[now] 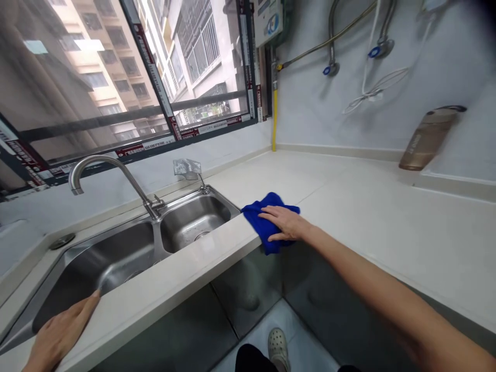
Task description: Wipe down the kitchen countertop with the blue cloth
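Observation:
A blue cloth [267, 227] lies bunched at the inner corner of the white countertop [217, 243], with part of it draped over the front edge. My right hand [285, 222] presses on it from above, fingers stretched and thumb apart. At the lower left, my left hand [64, 330] rests on the counter strip in front of the sink, its fingers extended toward the rim and nothing visible in them. The double stainless steel sink [157, 240] lies between the hands and the window, with a curved tap [112, 160] behind it.
A brown translucent bottle [428, 138] stands against the right wall. Near the sink's far corner is a small dispenser [204, 187] with clear plastic above it. A yellow pipe [275, 119], valves [331, 68] and a coiled white cable [377, 93] run along the wall. Dark cabinet fronts [248, 284] are below.

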Demonstrator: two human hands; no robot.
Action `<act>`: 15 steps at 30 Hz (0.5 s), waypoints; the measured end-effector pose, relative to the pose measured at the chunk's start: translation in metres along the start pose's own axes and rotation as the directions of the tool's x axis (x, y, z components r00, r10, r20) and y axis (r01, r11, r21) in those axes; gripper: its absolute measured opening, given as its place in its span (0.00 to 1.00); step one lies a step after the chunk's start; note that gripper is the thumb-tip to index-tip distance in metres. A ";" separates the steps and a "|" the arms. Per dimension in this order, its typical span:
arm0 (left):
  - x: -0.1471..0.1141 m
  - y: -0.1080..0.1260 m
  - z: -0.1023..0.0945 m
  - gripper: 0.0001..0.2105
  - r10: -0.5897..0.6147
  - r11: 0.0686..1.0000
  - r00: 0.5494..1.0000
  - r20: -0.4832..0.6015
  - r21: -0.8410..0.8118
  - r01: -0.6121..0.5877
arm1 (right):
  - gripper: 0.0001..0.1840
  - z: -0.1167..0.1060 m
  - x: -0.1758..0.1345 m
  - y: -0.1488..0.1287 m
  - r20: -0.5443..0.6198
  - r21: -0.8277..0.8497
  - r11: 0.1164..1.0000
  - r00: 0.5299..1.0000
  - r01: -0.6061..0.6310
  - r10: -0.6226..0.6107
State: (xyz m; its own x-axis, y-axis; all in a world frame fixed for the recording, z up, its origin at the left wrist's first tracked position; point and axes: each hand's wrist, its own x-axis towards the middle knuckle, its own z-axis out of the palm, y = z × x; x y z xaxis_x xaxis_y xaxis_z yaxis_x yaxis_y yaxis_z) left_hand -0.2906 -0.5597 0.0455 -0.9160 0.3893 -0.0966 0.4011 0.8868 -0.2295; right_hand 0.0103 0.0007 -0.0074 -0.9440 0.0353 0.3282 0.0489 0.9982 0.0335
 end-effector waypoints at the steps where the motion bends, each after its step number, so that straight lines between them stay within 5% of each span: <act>1: 0.000 0.001 -0.001 0.36 -0.008 1.000 1.000 0.019 -0.013 0.008 | 0.45 0.001 -0.004 0.006 0.013 -0.022 1.000 1.000 -0.022 0.023; 6: 0.001 0.005 -0.001 0.34 -0.067 0.987 0.997 0.049 -0.144 0.074 | 0.47 0.018 -0.010 -0.009 -0.084 -0.090 0.994 0.995 -0.069 0.062; 15: 0.007 -0.001 0.008 0.34 -0.085 0.978 0.996 0.012 -0.192 0.086 | 0.43 0.019 0.037 -0.143 -0.136 0.025 0.995 0.986 0.098 -0.094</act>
State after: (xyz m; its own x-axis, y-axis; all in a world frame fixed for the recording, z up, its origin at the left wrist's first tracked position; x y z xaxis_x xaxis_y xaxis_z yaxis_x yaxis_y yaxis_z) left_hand -0.2970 -0.5600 0.0371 -0.9467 0.3096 -0.0889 0.3144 0.9482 -0.0463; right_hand -0.0383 -0.1402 -0.0182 -0.8913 -0.0656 0.4486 -0.0522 0.9977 0.0421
